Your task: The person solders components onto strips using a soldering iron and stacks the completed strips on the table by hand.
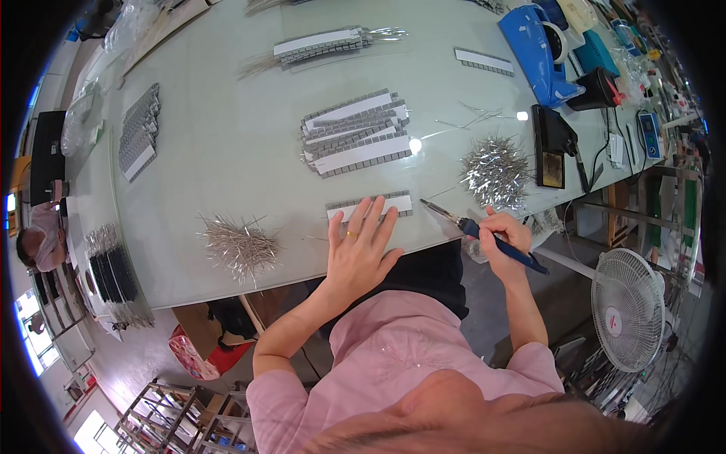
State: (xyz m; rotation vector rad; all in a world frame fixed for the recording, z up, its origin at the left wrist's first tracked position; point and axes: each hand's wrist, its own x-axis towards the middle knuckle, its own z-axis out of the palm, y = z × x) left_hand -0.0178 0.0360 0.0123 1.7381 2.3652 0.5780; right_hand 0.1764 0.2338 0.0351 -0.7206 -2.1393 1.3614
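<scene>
My left hand (355,250) lies palm down with its fingers stretched out over a white strip edged with small grey blocks (400,202), near the table's front edge. Part of that strip is hidden under the fingers. A soldering iron (470,227) with a dark blue handle is in my closed right hand (502,236). Its tip points up and left, just off the strip's right end. Behind the iron sits a pile of short silvery wires (495,172). Another wire pile (238,246) lies left of my left hand.
Beyond the strip lies a stack of similar strips (355,132), with a wired bundle (318,45) farther back. At right are a black iron stand (550,144), a blue tape dispenser (533,60) and a black cup (597,89). A white fan (628,310) stands beside the table.
</scene>
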